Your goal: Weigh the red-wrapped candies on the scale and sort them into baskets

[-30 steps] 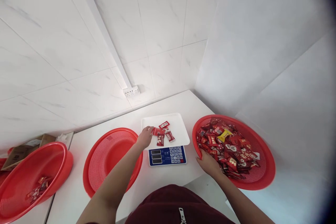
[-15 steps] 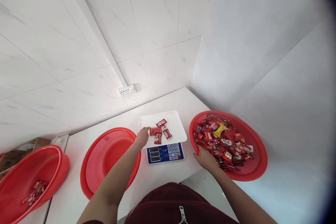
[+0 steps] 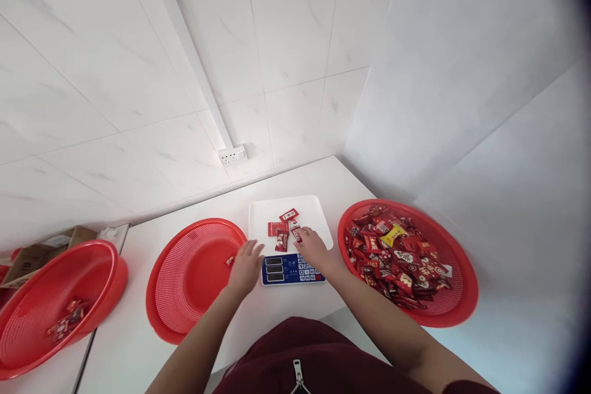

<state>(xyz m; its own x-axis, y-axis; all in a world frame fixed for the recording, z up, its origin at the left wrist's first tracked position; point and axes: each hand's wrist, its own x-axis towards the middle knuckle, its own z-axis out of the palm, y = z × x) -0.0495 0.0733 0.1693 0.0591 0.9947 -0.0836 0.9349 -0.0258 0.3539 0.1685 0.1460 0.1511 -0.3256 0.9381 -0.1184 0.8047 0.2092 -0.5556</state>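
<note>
On the white pan (image 3: 265, 206) of a weighing scale lie several small red wrapped candies (image 3: 277, 229). My right hand (image 3: 315, 250) reaches over the pan's right front part, its fingertips pinched at a red and white wrapped candy (image 3: 296, 233). To the left, my left hand (image 3: 246, 267) hovers between the scale and a red basket (image 3: 161, 283), fingers apart. Just beside its fingers, a small red and white candy (image 3: 229, 260) shows over the basket's inside. Below the pan, the blue scale keypad (image 3: 289, 269) is partly covered by my right hand.
A red basket (image 3: 466, 286) heaped with red wrapped candies, one yellow among them, stands at right. Another red basket (image 3: 108, 258) at far left holds a few packets, with a cardboard box (image 3: 34, 261) behind it. A wall socket (image 3: 232, 155) is above the white table (image 3: 124, 295).
My right hand has left the full basket's rim and come onto the pan. My left hand has drawn back from the pan toward the middle basket, where a small candy now shows.
</note>
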